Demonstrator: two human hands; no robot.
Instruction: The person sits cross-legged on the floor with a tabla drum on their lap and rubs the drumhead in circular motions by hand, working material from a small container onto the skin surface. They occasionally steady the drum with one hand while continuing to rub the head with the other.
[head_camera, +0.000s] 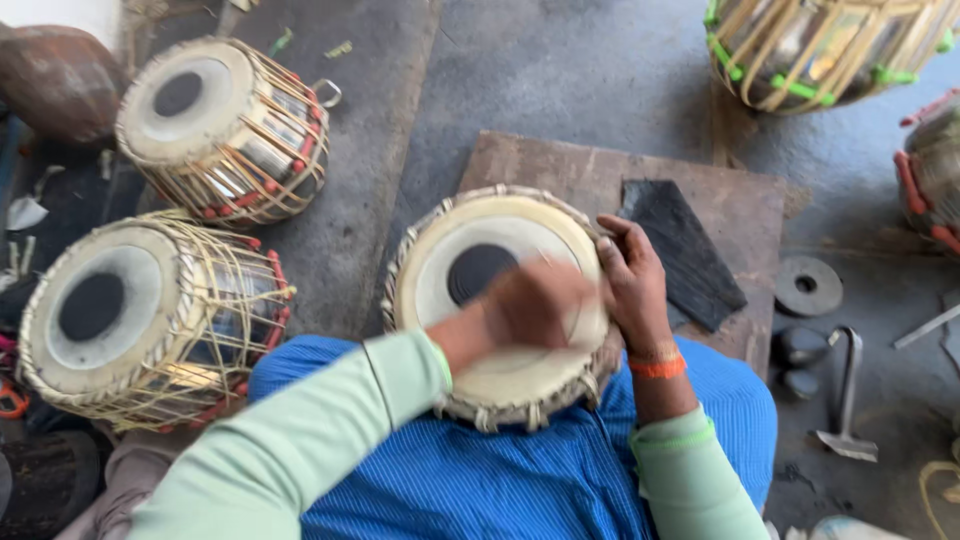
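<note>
Your left hand (525, 305) lies over the skin of the drum (500, 300) that rests in your lap on the blue cloth (470, 480), and it is blurred, so I cannot tell if its fingers are spread or pressed together, or whether they hold something. The black round spot (478, 272) of the drum sits just beyond and a little to the left of these fingers, almost touching them. Your right hand (632, 285) is sharper: its fingers (612, 240) are curled and pressed together on the far right rim of the drum, gripping the edge where the braided ring runs. So the drum head lies under the left fingers and to the left of the right fingers; both hands touch it. The drum is round and has no long axis from above; its face looks up to you, slightly tilted away. Beyond the right fingers is a wooden board (560, 165) on the grey floor (560, 70), with a dark flat piece (680, 250) on it, just beside those fingers. Further right lie a metal disc (808, 286) and a small hammer (848, 390), well apart from your hands. To the left of the left fingers stand two finished drums (150, 310) with lacing, near but not touching your drum.
</note>
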